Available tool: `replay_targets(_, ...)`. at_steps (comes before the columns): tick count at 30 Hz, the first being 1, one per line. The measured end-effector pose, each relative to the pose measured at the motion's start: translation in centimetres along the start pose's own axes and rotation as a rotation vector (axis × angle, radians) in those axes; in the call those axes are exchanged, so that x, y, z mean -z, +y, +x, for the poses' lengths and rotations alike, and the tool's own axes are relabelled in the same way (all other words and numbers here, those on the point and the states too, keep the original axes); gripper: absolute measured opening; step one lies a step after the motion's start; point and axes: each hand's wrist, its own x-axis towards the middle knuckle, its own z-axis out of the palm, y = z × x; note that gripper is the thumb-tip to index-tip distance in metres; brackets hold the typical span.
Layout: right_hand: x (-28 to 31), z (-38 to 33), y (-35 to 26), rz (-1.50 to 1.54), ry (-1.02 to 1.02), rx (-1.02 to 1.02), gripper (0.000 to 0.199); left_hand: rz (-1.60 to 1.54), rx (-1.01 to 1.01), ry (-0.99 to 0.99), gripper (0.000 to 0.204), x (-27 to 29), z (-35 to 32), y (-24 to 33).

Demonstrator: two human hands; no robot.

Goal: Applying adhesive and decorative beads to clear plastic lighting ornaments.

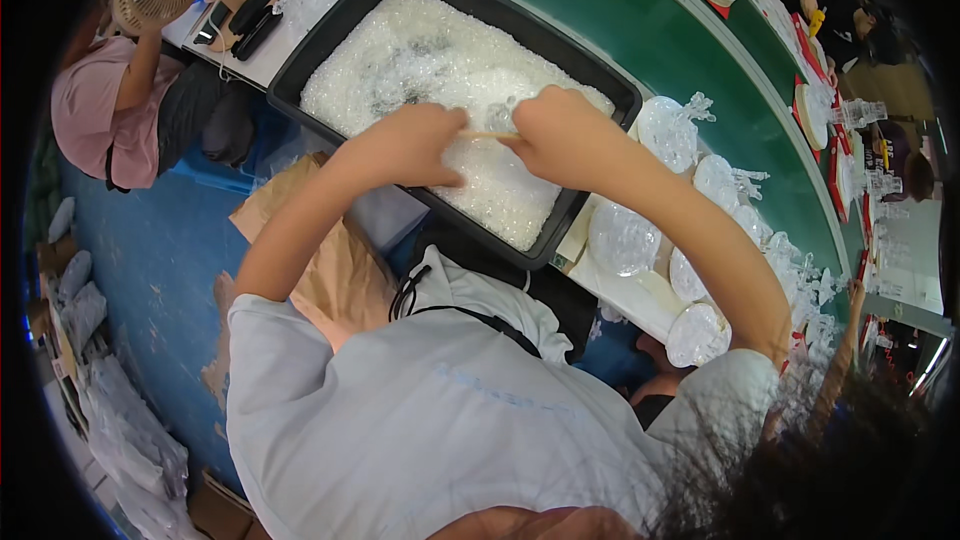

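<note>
The right hand [560, 133] clamps its fingers on a thin tan strip [488, 134] mid-frame, above a foam-filled black rectangular tub [284, 86], whether the left hand [410, 145] grips unclear, seemingly a positioning step next needing steadiness.

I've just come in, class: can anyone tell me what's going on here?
A person works with both hands over a black tray of clear, bead-like bits. The right hand grips a thin tan strip; the left hand is at its other end, its grip unclear. Clear rounded pieces sit to the tray's right.
</note>
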Motion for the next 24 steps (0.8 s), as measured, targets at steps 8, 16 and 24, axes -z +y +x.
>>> replay_targets(8, 1.1, 0.7, -1.1, 0.43, 0.063, -0.383, 0.041, -0.251, -0.079, 0.329, 0.038, -0.9, -1.2, -0.7)
replay_targets(16, 1.1, -2.1, 0.3, 1.358, 0.239, -0.659, 0.032, -0.721, -0.082, 0.525, 0.037, 1.8, -2.9, -1.5)
replay_targets(24, -4.5, -3.9, -4.5, 2.229, 0.535, -0.702, 0.021, -1.04, -0.312, 0.407, 0.052, 3.1, -0.2, -3.4)
